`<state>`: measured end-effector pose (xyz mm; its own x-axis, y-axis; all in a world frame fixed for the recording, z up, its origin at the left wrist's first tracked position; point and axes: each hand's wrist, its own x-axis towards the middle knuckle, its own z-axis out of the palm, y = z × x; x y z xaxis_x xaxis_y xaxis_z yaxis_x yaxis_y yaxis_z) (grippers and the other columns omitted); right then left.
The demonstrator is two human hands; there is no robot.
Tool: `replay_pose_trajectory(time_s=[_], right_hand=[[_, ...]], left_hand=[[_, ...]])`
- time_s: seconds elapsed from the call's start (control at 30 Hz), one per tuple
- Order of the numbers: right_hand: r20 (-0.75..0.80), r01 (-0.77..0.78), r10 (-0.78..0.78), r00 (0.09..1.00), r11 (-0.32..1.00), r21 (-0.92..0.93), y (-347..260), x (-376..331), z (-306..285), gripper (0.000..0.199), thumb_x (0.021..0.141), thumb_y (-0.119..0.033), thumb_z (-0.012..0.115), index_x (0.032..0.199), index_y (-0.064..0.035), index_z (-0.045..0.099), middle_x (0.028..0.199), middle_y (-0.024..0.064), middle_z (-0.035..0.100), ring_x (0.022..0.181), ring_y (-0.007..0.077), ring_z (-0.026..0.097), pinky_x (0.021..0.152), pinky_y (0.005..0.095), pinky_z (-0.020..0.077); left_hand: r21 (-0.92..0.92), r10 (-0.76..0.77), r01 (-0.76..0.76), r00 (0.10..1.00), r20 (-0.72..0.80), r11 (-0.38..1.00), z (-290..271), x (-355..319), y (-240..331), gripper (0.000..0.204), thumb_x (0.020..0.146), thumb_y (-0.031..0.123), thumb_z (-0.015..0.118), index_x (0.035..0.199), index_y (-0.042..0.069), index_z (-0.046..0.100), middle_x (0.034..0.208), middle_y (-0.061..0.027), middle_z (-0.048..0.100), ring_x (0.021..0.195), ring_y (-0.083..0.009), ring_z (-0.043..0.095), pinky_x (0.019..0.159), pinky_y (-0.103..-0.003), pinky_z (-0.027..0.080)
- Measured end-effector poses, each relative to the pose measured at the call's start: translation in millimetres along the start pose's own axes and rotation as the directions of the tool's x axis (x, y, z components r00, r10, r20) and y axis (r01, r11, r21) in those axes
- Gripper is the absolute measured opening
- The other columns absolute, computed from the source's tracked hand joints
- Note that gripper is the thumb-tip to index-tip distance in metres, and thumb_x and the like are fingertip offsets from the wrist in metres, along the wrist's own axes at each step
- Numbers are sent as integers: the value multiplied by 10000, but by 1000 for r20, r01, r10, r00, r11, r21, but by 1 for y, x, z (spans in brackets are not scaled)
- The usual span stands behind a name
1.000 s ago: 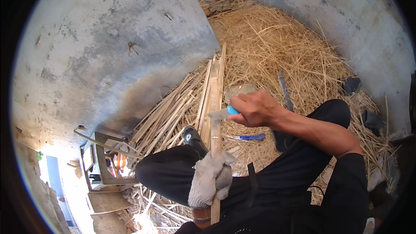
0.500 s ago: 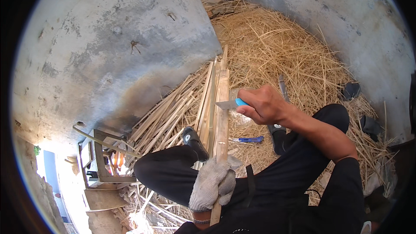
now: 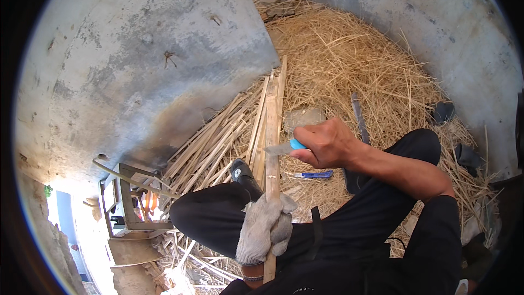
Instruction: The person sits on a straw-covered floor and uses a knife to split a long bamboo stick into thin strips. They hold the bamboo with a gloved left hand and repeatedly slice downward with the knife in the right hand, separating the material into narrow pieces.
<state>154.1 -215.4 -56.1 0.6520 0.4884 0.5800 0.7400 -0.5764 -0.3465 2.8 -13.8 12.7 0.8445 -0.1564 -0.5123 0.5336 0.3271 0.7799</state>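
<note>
Fingers: right hand (image 3: 326,143) is bare, curled tight round the light-blue handle of a knife (image 3: 278,149). Left hand (image 3: 263,228) is gloved, closed round the near part of a pale strip (image 3: 272,166), its tail poking out toward the lap.

Big to small: patchy grey wall (image 3: 136,54) on the left, straw heap (image 3: 349,57) ahead, strip pile (image 3: 204,141) against the wall's foot. The held strip runs away from the body over the left shin side, far end beside a few long loose ones. Long dark flat tool (image 3: 358,114) lies on the straw, past the right fist. Knife blade sits crosswise over the strip, mid-length; contact likely, can't confirm from this angle. Blue cutter (image 3: 315,175) lies on the ground between the legs, untouched.

Status, my read: this strip is mid-work, not finished. Can't tell which piled strips are done and which are raw, so remaining count unknown.
</note>
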Motion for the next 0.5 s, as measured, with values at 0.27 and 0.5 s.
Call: replay_pose_trajectory(time_s=[0.27,0.5], right_hand=[[-232,-330,315,921,943,-30,51,26,-25,440,1075,-420,410,843,-74,550,521,61,512,422,229,537,413,401,412],[-2,91,-92,996,976,199,7,6,-13,411,1035,-436,499,823,-83,505,510,83,479,429,293,546,424,422,410]], left_hand=[[-30,-105,108,992,73,994,1,-3,1,311,1037,340,509,989,41,581,484,33,378,315,-87,328,272,-260,233],[-17,-1,2,999,46,1000,4,0,-4,335,1029,344,521,1004,13,565,460,22,353,296,-86,292,276,-249,216]])
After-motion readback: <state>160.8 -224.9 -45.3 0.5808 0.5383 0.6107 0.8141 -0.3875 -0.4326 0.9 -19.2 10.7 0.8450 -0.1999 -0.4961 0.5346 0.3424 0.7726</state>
